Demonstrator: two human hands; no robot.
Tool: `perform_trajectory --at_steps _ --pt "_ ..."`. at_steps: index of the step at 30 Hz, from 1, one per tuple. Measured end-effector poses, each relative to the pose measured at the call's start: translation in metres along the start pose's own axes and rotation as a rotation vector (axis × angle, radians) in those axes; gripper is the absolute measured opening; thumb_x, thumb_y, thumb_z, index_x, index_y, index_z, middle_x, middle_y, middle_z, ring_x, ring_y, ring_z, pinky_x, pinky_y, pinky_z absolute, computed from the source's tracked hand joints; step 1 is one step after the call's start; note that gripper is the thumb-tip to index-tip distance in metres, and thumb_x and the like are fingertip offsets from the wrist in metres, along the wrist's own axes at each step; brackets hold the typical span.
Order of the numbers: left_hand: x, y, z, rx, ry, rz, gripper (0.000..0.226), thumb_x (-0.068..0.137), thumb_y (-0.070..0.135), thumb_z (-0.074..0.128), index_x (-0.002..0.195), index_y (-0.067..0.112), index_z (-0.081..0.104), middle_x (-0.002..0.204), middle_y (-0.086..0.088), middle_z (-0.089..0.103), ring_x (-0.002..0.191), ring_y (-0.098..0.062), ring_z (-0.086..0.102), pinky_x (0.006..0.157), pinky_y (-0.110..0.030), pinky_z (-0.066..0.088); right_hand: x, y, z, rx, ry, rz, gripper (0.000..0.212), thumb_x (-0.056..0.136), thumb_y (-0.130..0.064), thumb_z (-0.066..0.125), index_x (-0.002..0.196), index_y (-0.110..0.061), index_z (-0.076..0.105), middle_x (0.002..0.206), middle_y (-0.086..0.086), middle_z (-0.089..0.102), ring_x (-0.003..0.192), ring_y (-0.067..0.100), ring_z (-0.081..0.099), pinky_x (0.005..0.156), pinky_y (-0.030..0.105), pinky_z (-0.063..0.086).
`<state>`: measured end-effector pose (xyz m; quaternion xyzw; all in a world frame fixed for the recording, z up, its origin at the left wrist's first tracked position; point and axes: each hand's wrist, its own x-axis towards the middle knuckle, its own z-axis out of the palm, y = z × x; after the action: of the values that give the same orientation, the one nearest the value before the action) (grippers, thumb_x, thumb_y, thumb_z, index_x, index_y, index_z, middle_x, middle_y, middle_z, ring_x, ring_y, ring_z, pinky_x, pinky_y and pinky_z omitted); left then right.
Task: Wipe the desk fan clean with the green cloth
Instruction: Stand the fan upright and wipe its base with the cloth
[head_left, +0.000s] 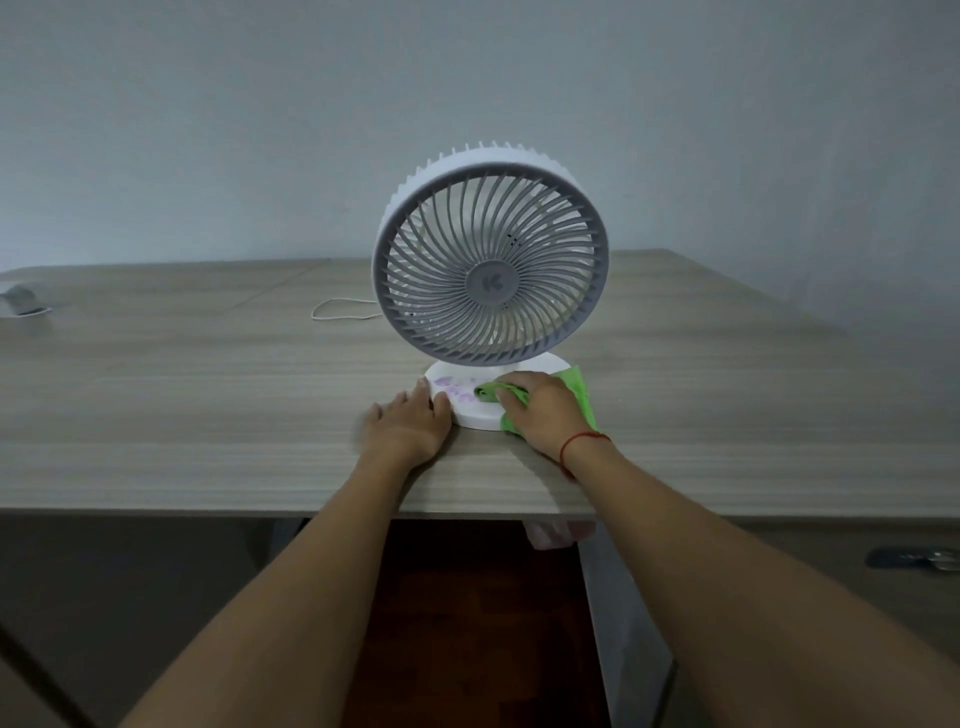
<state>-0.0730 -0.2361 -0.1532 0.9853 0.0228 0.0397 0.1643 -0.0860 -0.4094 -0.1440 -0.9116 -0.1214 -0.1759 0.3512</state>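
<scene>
Two hands on the desk fan (491, 265) near the tabletop (208, 415) front edge — left hand (410, 423), fingers spread flat, braces the base; right hand (540, 410) fingers press the bunched green cloth (579, 389) onto purple smudges (454, 392).

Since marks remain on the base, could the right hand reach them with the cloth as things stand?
Probably yes: the right hand presses the cloth right beside the purple marks, with bare base between.

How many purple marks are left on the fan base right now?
3 visible, though they blur together: all on the fan base top, between the left hand and the green cloth under the right hand. More may be hidden beneath the cloth.
</scene>
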Motion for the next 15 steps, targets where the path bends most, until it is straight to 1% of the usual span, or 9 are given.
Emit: perform_trajectory --at_steps 4,6,9,12,14,15 --pt "-0.003 -0.001 -0.001 -0.005 -0.011 0.002 0.063 0.097 0.044 0.012 0.154 0.017 0.012 0.159 -0.009 0.026 0.149 -0.021 0.02 0.12 -0.046 0.008 -0.008 0.009 -0.016 0.046 -0.051 -0.01 0.03 0.092 -0.02 0.058 0.118 -0.008 0.067 0.125 0.01 0.066 0.117 0.024 0.059 0.101 0.027 0.041" --pt "-0.003 -0.001 -0.002 -0.012 -0.015 0.002 0.063 0.097 0.044 0.012 0.154 0.017 0.011 0.159 -0.008 0.026 0.149 -0.02 0.019 0.12 -0.045 0.007 -0.006 0.014 -0.021 0.05 -0.022 0.023 0.029 0.092 -0.019 0.058 0.117 -0.007 0.067 0.126 0.009 0.066 0.117 0.024 0.059 0.103 0.027 0.041" --pt "-0.002 -0.001 -0.002 -0.011 -0.021 -0.002 0.063 0.097 0.045 0.011 0.154 0.018 0.009 0.161 -0.007 0.023 0.15 -0.019 0.016 0.121 -0.045 0.006 0.005 0.017 -0.016 0.041 0.064 0.099 0.029 0.093 -0.018 0.056 0.116 -0.005 0.067 0.125 0.012 0.066 0.118 0.027 0.058 0.103 0.029 0.042" --pt "0.0 -0.002 -0.001 -0.014 -0.019 -0.004 0.063 0.097 0.045 0.011 0.154 0.019 0.009 0.161 -0.006 0.022 0.15 -0.019 0.015 0.121 -0.045 0.006 0.019 0.006 0.001 -0.016 0.134 0.212 0.031 0.095 -0.019 0.05 0.119 -0.003 0.064 0.125 0.016 0.065 0.118 0.032 0.056 0.104 0.032 0.038" --pt "0.001 -0.002 0.0 -0.015 -0.014 -0.002 0.063 0.097 0.046 0.012 0.154 0.018 0.009 0.161 -0.006 0.022 0.15 -0.019 0.016 0.121 -0.045 0.007 0.026 -0.001 0.011 -0.091 0.124 0.255 0.033 0.096 -0.02 0.045 0.118 -0.003 0.062 0.124 0.018 0.064 0.118 0.035 0.055 0.106 0.036 0.037" --pt "0.001 -0.001 0.0 -0.011 -0.007 -0.001 0.063 0.097 0.046 0.012 0.154 0.019 0.009 0.161 -0.005 0.022 0.15 -0.019 0.016 0.121 -0.045 0.007 0.029 -0.004 0.014 -0.127 0.11 0.247 0.033 0.097 -0.022 0.044 0.117 -0.003 0.062 0.123 0.018 0.064 0.117 0.035 0.055 0.104 0.037 0.038"
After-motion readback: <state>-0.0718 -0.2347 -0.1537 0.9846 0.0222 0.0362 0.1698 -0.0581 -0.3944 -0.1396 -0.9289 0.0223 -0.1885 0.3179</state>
